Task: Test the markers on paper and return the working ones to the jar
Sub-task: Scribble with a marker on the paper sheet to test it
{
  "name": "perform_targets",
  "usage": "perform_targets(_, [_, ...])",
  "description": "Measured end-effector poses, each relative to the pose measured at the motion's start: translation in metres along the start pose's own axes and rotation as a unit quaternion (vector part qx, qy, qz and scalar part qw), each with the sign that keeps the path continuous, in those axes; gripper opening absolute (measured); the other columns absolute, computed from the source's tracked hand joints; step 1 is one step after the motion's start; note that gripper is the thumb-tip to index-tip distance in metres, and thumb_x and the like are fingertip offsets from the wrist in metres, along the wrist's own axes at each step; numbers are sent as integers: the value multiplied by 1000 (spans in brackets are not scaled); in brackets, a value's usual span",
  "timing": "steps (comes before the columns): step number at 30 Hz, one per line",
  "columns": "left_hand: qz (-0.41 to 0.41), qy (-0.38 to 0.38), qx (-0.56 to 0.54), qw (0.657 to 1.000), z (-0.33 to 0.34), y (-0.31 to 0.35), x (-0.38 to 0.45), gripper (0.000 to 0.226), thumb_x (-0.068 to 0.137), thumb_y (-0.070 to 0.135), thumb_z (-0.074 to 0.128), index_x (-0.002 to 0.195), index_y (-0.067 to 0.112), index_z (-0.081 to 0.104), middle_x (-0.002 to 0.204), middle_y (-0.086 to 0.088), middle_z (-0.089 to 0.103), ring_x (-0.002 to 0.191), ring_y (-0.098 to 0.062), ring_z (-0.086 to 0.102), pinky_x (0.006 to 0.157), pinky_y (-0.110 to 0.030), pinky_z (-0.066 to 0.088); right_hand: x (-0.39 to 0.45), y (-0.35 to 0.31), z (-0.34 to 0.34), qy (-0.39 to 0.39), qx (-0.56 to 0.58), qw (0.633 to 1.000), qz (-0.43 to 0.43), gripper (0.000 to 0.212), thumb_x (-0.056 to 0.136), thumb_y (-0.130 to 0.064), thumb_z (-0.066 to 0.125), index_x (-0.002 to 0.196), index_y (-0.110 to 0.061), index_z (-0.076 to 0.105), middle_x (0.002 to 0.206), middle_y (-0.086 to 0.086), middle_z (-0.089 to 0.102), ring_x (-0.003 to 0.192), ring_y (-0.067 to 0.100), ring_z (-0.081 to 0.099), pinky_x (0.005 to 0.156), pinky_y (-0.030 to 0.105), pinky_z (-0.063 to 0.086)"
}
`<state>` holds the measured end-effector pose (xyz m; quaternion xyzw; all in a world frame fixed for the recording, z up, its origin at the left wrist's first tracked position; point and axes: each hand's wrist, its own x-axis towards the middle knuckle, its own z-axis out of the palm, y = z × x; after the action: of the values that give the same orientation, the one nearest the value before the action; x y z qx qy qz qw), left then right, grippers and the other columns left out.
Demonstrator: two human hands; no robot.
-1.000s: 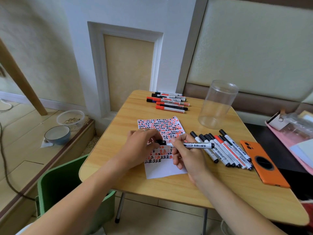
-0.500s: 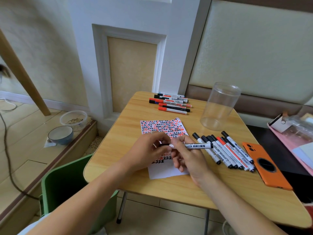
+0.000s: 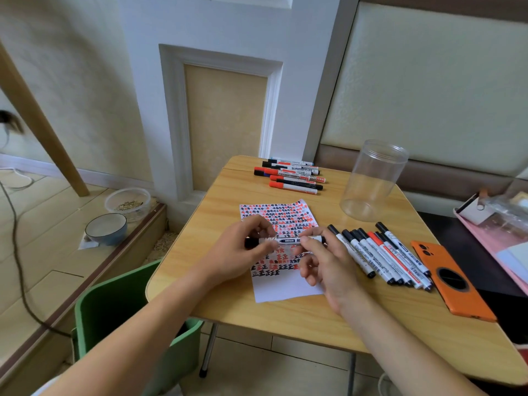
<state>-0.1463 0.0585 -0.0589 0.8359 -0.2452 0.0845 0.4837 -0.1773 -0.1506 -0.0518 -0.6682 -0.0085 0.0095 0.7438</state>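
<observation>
the white-barrelled black-capped marker (image 3: 288,240) lies level between both hands above the scribbled white paper sheet (image 3: 281,287), long axis left to right, the left hand (image 3: 243,250) pinching its cap end and the right hand (image 3: 323,261) pinching the barrel.

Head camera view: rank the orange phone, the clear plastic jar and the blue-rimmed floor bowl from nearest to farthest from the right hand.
1. Orange phone, table's right edge, beside the right hand.
2. Clear plastic jar, standing behind-right.
3. Blue-rimmed bowl, on the floor far left.
</observation>
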Motion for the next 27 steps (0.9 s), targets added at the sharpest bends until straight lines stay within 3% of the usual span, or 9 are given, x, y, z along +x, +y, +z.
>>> perform_targets(3, [0,-7,12,1000,5,1,1,29,85,35,81,111,26,71,103,14,68,98,0,62,79,-20,50,0,0,2,-2,-2,1000,-1,2,100,-11,59,103,-10,59,79,13,65,49,20,52,40,24,35])
perform_targets(5, [-13,-4,-3,1000,8,2,1,30,85,31,82,113,25,74,104,14,72,91,3,64,77,-18,49,0,1,2,3,2,1000,0,1,101,-11,58,102,-10,58,77,12,64,49,21,52,40,25,36])
perform_targets(7, [-23,-3,-15,1000,12,2,2,25,88,28,80,111,21,75,96,9,74,78,-3,67,70,-24,52,0,2,2,9,4,1000,3,1,102,-11,57,101,-10,56,77,13,63,50,21,52,40,26,36])
perform_targets(10, [-29,9,-25,999,15,2,2,18,90,26,78,106,19,73,89,5,73,74,-11,68,69,-30,55,-1,3,3,14,2,1000,-2,3,102,-12,56,102,-10,54,77,15,63,50,22,52,40,26,36])
perform_targets(16, [-32,24,-12,999,19,5,4,13,92,19,75,102,13,70,87,4,68,71,-3,60,64,-13,43,-1,4,5,17,-21,999,-20,6,103,-14,56,99,-11,53,75,13,64,51,23,53,40,27,38])
perform_targets(24, [-27,13,28,999,14,7,5,12,91,20,75,96,23,65,88,14,63,79,0,57,68,-17,43,-1,7,4,23,-54,998,-39,8,100,-9,58,93,-9,54,77,20,65,57,25,57,44,29,42])
perform_targets(27, [-31,-10,47,998,7,10,5,11,91,21,76,99,18,68,93,9,66,84,-6,59,75,-28,49,-1,7,4,21,-104,992,-65,10,97,-5,59,89,-8,56,76,18,67,66,24,62,58,34,50])
